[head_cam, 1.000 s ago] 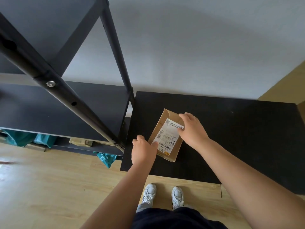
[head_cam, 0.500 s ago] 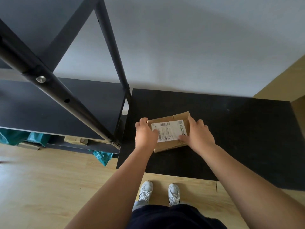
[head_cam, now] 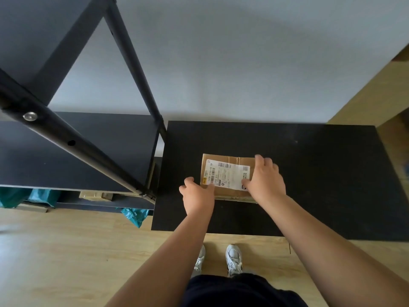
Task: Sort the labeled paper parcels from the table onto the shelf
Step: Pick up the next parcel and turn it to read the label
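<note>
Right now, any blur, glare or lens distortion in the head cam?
Head view: wide-angle bend on the shelf posts; slight motion smear on the right hand; parcel label only partly legible; even, soft light, no glare; table nearly featureless black.

Brown parcel (head_cam: 228, 173) with a white label (head_cam: 228, 177) printed in black barcodes; black bench (head_cam: 321, 173); black shelf (head_cam: 88, 151); teal bags (head_cam: 132, 216); white shoes (head_cam: 233, 258).

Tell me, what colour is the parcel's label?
White with black print and barcodes; the label sits on the brown parcel, seen in the head view.
</note>
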`<state>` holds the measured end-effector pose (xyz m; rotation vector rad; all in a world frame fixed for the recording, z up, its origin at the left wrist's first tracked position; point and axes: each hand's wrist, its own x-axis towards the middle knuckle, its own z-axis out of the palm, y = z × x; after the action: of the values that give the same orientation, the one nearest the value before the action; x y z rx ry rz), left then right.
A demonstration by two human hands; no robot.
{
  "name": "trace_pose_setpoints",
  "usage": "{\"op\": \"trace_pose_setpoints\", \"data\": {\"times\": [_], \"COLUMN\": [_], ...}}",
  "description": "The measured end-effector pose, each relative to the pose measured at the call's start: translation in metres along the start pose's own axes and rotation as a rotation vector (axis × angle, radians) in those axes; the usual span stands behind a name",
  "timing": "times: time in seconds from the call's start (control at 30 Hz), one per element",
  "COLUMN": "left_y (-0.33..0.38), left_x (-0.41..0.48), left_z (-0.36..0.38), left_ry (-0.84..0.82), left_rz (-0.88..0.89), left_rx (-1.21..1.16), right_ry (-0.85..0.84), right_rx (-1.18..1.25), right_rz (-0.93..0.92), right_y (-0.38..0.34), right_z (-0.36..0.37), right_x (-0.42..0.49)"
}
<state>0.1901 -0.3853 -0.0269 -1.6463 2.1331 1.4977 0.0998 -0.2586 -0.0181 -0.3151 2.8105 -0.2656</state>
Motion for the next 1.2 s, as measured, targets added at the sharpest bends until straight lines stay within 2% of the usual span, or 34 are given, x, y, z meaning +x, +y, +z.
{"op": "trace_pose_setpoints", "data": {"times": [0.07,0.17,0.3,0.4,0.57,0.77,1.0,1.2], "left_y": [0.001,0.003,0.009,0.010,-0.001,-0.012,-0.009,0.009], "left_x": [0.002,0.007,0.016,0.019,0.012,0.006,0.011,0.006], "left_z": [-0.001,-0.005,-0.009,-0.010,-0.003,0.007,0.000,-0.014], "left_ry": [-0.011,-0.021,0.000,0.000,-0.118,-0.322,-0.395,-0.290], "left_rz": [0.029,0.069,0.109,0.107,-0.050,-0.073,-0.029,0.095], "left_rx": [0.002,-0.020,-0.078,-0.092,-0.076,-0.015,0.023,-0.062], "right_ry": [-0.036,-0.130,-0.085,-0.151,-0.291,-0.301,-0.378,-0.249], "right_rx": [-0.098,-0.171,-0.234,-0.246,-0.165,-0.019,0.199,0.408], "right_rz": [-0.143,-0.225,-0.166,-0.071,0.014,0.086,0.111,0.103], "right_y": [-0.001,-0.002,-0.004,-0.004,0.000,-0.002,0.001,-0.008], "right_z": [-0.002,-0.002,-0.008,-0.009,-0.005,0.004,0.015,0.002], "right_x": [0.009,0.019,0.018,0.014,0.007,0.002,-0.002,-0.011]}}
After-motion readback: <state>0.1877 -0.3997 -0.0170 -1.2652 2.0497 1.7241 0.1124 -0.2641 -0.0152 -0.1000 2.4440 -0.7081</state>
